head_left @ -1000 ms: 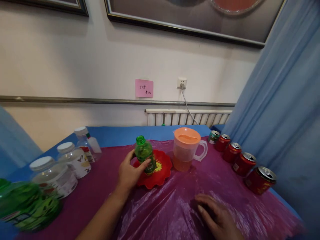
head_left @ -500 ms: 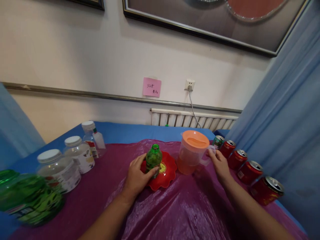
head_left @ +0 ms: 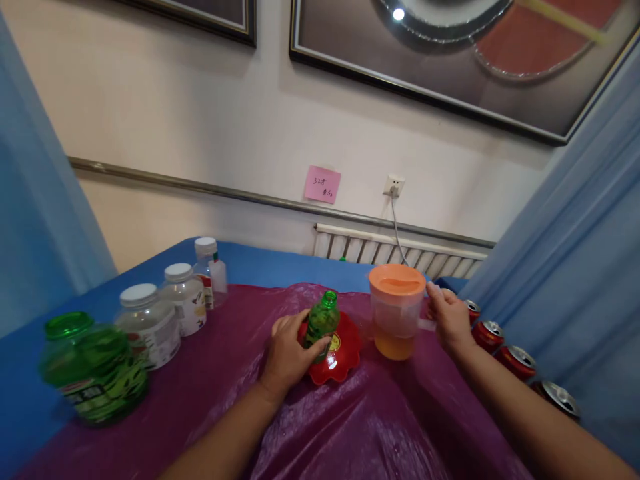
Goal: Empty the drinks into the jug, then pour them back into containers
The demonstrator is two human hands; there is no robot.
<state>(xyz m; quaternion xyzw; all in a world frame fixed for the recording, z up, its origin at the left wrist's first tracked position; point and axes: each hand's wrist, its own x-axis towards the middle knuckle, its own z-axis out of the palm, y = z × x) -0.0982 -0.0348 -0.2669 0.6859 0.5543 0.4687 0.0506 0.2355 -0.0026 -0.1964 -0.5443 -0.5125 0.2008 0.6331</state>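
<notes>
My left hand is wrapped round a small green plastic bottle, uncapped, which leans slightly right. The bottle is over a red scalloped plate; whether its base touches the plate is hidden. My right hand is closed on the handle of a clear plastic pitcher with an orange lid, just right of the plate. Yellowish liquid fills the pitcher's lower part. I cannot tell whether the pitcher rests on the cloth or is slightly raised.
To the left stand a large green jar and several clear containers with white lids. Several red cans line the right side. Purple plastic sheeting covers the blue table. A radiator is behind.
The view has shifted, so most things appear farther right and slightly lower. The pitcher stands straighter and a little nearer the bottle. Both hands keep their holds.
</notes>
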